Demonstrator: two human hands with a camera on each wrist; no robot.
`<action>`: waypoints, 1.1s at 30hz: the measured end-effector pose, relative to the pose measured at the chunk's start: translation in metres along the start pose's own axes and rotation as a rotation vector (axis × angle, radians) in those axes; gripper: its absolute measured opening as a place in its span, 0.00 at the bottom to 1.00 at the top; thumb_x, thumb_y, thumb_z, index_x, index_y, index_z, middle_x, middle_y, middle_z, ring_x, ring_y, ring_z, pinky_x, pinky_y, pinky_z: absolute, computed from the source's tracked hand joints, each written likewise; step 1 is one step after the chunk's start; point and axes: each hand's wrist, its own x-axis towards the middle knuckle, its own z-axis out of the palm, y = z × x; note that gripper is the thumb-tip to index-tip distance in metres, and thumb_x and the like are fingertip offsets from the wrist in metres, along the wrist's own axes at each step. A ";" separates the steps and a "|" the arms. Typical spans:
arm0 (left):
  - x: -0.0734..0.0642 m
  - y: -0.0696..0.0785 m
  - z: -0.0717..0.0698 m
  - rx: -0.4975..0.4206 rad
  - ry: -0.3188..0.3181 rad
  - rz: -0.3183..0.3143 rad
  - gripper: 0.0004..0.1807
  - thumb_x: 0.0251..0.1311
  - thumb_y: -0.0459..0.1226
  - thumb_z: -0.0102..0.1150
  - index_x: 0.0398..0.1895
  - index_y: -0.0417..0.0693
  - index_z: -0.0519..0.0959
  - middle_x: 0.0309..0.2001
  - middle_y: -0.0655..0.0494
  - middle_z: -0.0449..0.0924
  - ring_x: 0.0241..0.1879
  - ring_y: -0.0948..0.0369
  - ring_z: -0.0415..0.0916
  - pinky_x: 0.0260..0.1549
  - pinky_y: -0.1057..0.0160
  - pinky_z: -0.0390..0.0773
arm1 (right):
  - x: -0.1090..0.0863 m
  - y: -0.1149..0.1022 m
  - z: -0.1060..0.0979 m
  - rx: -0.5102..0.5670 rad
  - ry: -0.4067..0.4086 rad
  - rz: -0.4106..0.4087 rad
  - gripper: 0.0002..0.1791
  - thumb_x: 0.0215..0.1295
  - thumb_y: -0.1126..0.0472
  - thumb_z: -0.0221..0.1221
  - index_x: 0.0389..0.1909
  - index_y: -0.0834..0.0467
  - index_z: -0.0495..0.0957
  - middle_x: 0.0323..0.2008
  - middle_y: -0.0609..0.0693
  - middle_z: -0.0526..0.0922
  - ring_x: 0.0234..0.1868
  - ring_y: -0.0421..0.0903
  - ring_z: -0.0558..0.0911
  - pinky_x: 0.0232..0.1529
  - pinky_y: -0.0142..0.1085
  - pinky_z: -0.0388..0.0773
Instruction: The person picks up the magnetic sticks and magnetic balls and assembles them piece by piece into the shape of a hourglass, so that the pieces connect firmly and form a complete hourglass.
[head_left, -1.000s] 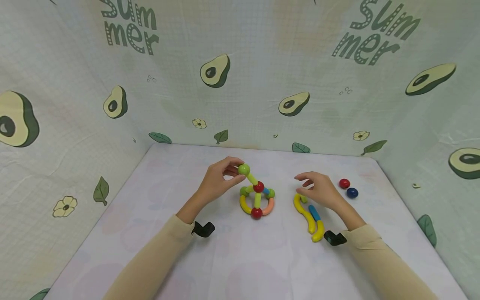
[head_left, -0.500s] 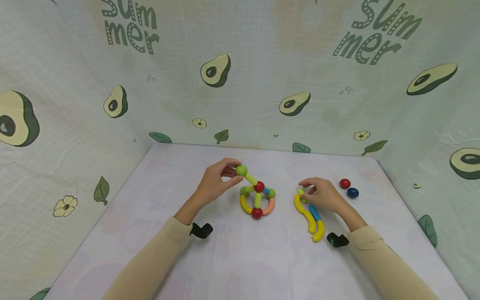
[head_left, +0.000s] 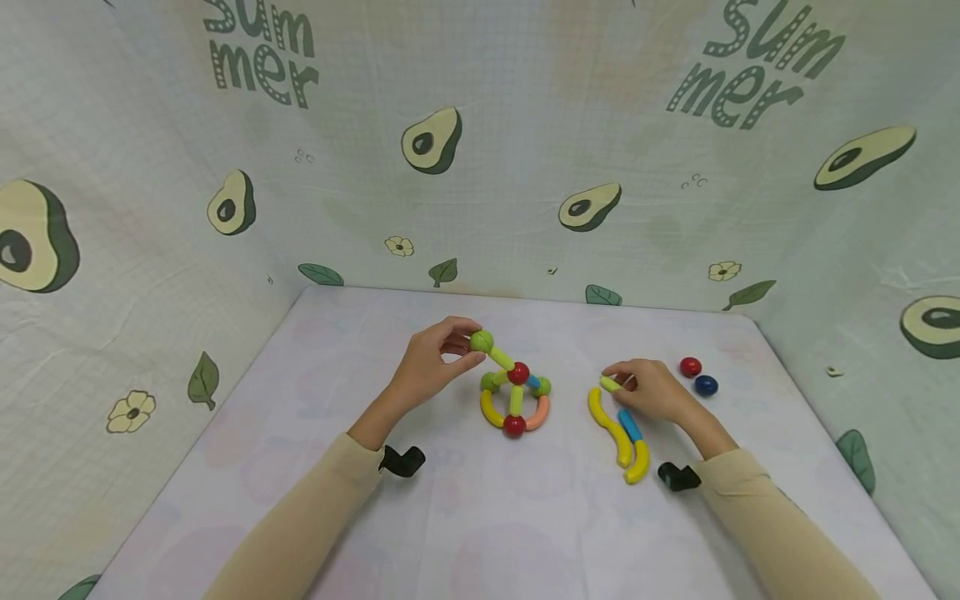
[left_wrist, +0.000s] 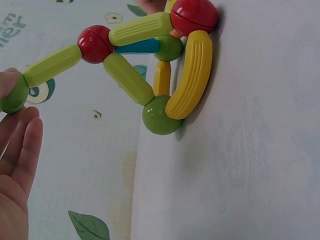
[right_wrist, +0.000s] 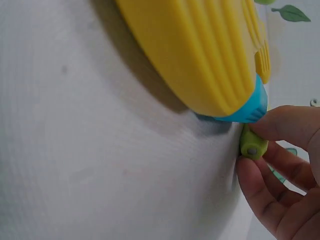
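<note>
My left hand (head_left: 435, 358) pinches a green ball (head_left: 482, 341) between thumb and fingers. From that ball a light-green magnetic rod (left_wrist: 52, 66) slants down to the red ball (head_left: 518, 373) topping a magnetic construction toy. Green and blue rods lead from this red ball to a base of balls and curved rods, including a yellow curved rod (left_wrist: 195, 75) and a salmon one (head_left: 538, 414). To the right, my right hand (head_left: 652, 392) pinches a short light-green rod (head_left: 610, 383); its metal-tipped end shows in the right wrist view, low over the table or touching it, cannot tell which.
Just below the right hand lie a wavy yellow piece (head_left: 611, 427), a blue rod (head_left: 630, 425) and a yellow curved rod (head_left: 637, 463). Beyond that hand sit a loose red ball (head_left: 690, 367) and a dark blue ball (head_left: 706, 386). Patterned cloth (head_left: 495, 242) rises behind the table.
My right hand has come down onto the short green rod, gripped it and turned it, shifting slightly right. The left hand has moved a little left, with the green ball in its grip.
</note>
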 end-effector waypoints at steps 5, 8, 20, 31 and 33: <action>0.000 -0.001 0.000 0.001 0.001 -0.003 0.22 0.65 0.39 0.75 0.61 0.50 0.80 0.53 0.58 0.86 0.46 0.63 0.86 0.51 0.67 0.86 | 0.001 0.000 0.002 -0.007 0.009 -0.014 0.20 0.69 0.67 0.67 0.61 0.62 0.83 0.46 0.56 0.87 0.41 0.49 0.81 0.47 0.46 0.86; 0.000 -0.001 0.000 0.000 -0.001 -0.001 0.22 0.65 0.38 0.75 0.61 0.49 0.80 0.52 0.57 0.86 0.46 0.63 0.86 0.51 0.67 0.86 | 0.000 -0.002 0.002 -0.005 0.037 -0.031 0.21 0.70 0.67 0.66 0.63 0.62 0.82 0.48 0.57 0.87 0.43 0.50 0.82 0.48 0.48 0.87; 0.001 -0.002 0.000 -0.006 0.006 0.012 0.23 0.65 0.38 0.75 0.61 0.49 0.80 0.52 0.57 0.86 0.45 0.63 0.86 0.52 0.67 0.85 | 0.006 -0.048 -0.008 0.120 0.151 -0.139 0.19 0.73 0.66 0.66 0.63 0.59 0.79 0.52 0.57 0.86 0.51 0.56 0.87 0.54 0.52 0.87; -0.001 -0.003 0.002 -0.014 0.015 0.013 0.23 0.66 0.38 0.74 0.63 0.49 0.79 0.53 0.57 0.85 0.46 0.62 0.86 0.52 0.65 0.86 | 0.016 -0.101 -0.007 0.272 0.214 -0.258 0.21 0.71 0.66 0.68 0.62 0.57 0.78 0.51 0.54 0.88 0.50 0.52 0.88 0.52 0.48 0.88; -0.001 -0.003 0.002 -0.018 0.018 0.007 0.23 0.66 0.38 0.74 0.63 0.50 0.79 0.53 0.57 0.85 0.46 0.62 0.86 0.52 0.65 0.86 | 0.018 -0.109 -0.005 0.295 0.226 -0.278 0.21 0.71 0.66 0.69 0.62 0.57 0.78 0.51 0.54 0.88 0.49 0.52 0.89 0.52 0.47 0.88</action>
